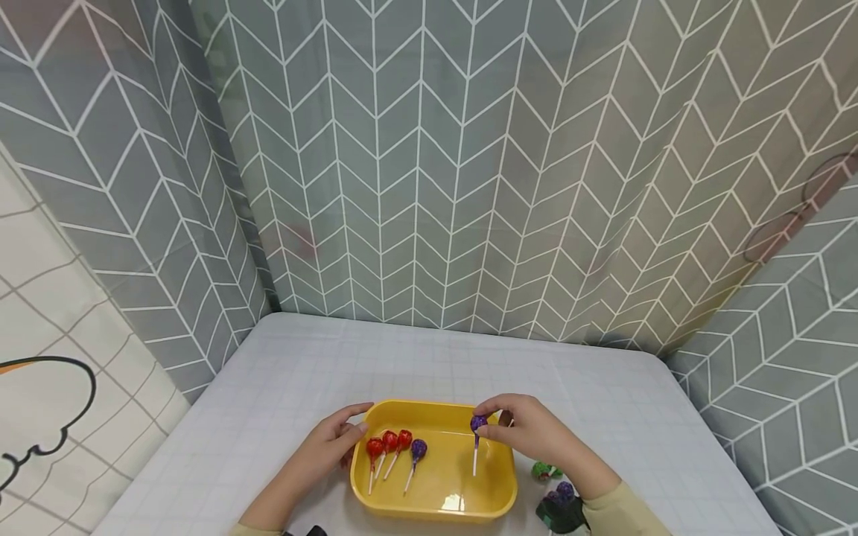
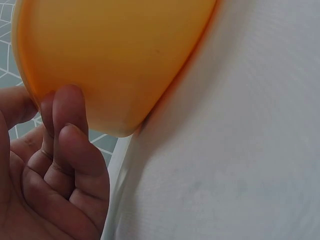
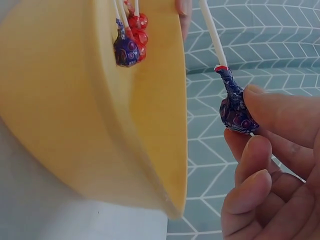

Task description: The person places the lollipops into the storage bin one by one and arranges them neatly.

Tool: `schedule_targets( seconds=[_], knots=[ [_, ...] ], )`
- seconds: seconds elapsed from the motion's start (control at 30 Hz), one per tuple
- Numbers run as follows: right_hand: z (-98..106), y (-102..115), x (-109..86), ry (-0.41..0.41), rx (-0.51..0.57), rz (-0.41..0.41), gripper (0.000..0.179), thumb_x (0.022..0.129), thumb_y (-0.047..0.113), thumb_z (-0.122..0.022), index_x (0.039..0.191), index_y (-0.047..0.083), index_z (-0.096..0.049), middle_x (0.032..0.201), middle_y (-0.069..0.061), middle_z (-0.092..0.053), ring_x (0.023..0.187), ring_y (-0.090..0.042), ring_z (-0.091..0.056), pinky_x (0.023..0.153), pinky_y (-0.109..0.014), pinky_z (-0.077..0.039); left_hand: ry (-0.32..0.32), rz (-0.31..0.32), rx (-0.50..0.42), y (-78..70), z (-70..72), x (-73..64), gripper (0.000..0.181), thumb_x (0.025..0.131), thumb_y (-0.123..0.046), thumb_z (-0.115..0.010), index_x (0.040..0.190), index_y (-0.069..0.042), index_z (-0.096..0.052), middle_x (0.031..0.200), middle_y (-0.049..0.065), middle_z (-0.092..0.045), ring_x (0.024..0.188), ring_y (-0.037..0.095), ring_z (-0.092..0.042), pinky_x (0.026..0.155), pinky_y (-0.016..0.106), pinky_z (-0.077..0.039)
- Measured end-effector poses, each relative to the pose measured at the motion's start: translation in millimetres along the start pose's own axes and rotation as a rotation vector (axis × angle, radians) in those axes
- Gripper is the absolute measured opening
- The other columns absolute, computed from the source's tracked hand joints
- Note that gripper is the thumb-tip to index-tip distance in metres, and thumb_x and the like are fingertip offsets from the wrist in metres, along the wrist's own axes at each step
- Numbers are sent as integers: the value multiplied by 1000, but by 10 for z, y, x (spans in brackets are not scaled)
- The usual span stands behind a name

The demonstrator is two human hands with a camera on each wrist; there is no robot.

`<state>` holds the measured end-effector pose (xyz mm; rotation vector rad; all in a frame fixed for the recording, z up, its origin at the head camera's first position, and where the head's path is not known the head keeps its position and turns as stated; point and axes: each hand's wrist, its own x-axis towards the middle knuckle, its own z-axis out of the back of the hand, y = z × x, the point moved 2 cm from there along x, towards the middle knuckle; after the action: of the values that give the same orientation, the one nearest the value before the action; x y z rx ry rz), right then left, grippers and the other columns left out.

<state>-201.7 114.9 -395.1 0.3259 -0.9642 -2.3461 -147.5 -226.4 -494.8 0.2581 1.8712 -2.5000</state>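
A purple-wrapped lollipop (image 1: 478, 423) is pinched by its candy end in my right hand (image 1: 529, 428), over the right side of a yellow tray (image 1: 442, 515). Its white stick points down in the head view. With its thumb at the rim and its fingers against the outer wall, my left hand (image 1: 328, 445) holds the tray's left end. Inside the tray on the left lie three red lollipops (image 1: 389, 441) and one purple lollipop (image 1: 418, 450), side by side. The right wrist view shows the held lollipop (image 3: 237, 112) between thumb and fingertips, apart from the tray.
On the white table (image 1: 322, 357), right of the tray, are a green-wrapped candy (image 1: 544, 470) and a purple one (image 1: 565, 490) beside a dark green object (image 1: 559, 514), partly hidden by the right forearm. A patterned grey curtain (image 1: 429, 186) hangs behind the table.
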Motion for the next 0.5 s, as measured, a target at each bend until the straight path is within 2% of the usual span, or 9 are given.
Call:
schedule_targets(
  seconds=[0.27,0.5],
  knots=[
    [-72,45,72,22,22,15,22,90,30,-74,108,17,-73,97,9,-67,74,-17,-57,58,-26,-50,3,0,-6,-4,0,-1,56,98,-42,-61,145,-15,-49,76,11,-62,61,24,-57,56,33,-53],
    [-132,60,136,17,-4,20,20,90,30,-74,107,19,-74,95,11,-67,74,-15,-57,58,-27,-51,8,-6,-4,-16,0,-4,55,98,-41,-60,145,-14,-48,76,10,-62,60,23,-56,55,32,-52]
  ],
)
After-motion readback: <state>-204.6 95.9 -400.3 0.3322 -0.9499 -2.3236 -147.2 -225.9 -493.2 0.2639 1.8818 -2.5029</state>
